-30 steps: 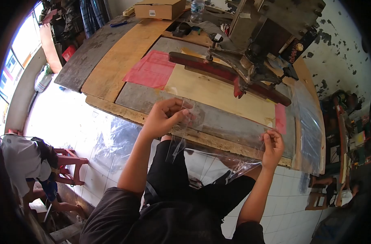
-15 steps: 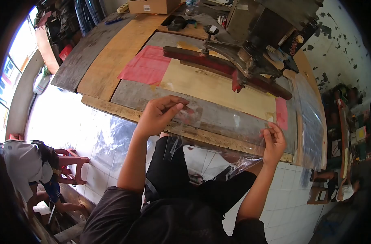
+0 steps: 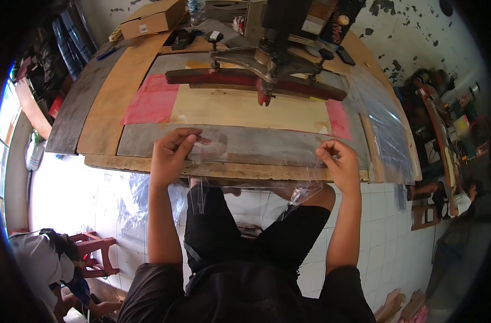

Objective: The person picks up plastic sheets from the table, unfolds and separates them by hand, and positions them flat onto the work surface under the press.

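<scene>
In the head view a thin, clear plastic sheet (image 3: 305,189) stretches between my hands at the near edge of the worktable, its lower part hanging over my knees. My left hand (image 3: 171,153) pinches its left side between thumb and fingers. With thumb and forefinger, my right hand (image 3: 339,160) pinches the right side. Beyond the sheet lies a cream-coloured panel (image 3: 251,107) with a pink piece (image 3: 151,99) at its left and another at its right. A red metal press bar (image 3: 229,78) is over the far part of the panel.
The press's bracket and column (image 3: 267,54) rise at the back. More clear plastic sheets (image 3: 388,134) lie on the table's right. A cardboard box (image 3: 151,19) sits at the back left. Beside a red stool (image 3: 97,253), a person (image 3: 46,264) is at lower left.
My view has turned, so the table now appears more level and the press further left. Both hands keep their pinch on the plastic sheet and now appear at nearly the same height.
</scene>
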A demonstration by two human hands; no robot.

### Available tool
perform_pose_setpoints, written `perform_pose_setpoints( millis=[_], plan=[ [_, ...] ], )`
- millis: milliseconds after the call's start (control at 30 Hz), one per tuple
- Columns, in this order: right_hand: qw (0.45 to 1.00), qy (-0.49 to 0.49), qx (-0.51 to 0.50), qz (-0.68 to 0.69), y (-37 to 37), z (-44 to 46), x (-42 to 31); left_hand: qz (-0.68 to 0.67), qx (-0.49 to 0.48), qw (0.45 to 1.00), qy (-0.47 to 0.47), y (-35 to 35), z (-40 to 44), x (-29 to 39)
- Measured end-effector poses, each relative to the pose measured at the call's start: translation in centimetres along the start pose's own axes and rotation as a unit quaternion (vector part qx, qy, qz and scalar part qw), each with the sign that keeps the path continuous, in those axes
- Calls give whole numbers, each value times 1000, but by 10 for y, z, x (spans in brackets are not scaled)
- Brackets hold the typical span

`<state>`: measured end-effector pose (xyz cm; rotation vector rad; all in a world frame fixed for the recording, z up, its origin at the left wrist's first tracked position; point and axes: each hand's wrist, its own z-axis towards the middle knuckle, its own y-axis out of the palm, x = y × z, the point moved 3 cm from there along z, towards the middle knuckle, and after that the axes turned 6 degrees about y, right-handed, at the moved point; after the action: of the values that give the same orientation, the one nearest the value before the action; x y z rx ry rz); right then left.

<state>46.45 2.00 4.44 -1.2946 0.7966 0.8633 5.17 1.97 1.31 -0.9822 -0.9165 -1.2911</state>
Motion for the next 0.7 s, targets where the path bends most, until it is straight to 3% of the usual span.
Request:
perform_pose_setpoints(
  millis=[267,433,533,700],
  plan=[
    [997,-3,-46,58,-4,-7,-5,19,7,1000,11,-5,1,-9],
    [996,-85,11,12,1,-14,-15,6,5,1000,-3,-3,2,-3],
    [985,-157,11,-72,1,-18,-28,6,2,1000,-4,-5,2,-5],
    [978,-181,-25,-98,2,-18,-36,10,3,1000,3,-4,2,-4]
  ],
)
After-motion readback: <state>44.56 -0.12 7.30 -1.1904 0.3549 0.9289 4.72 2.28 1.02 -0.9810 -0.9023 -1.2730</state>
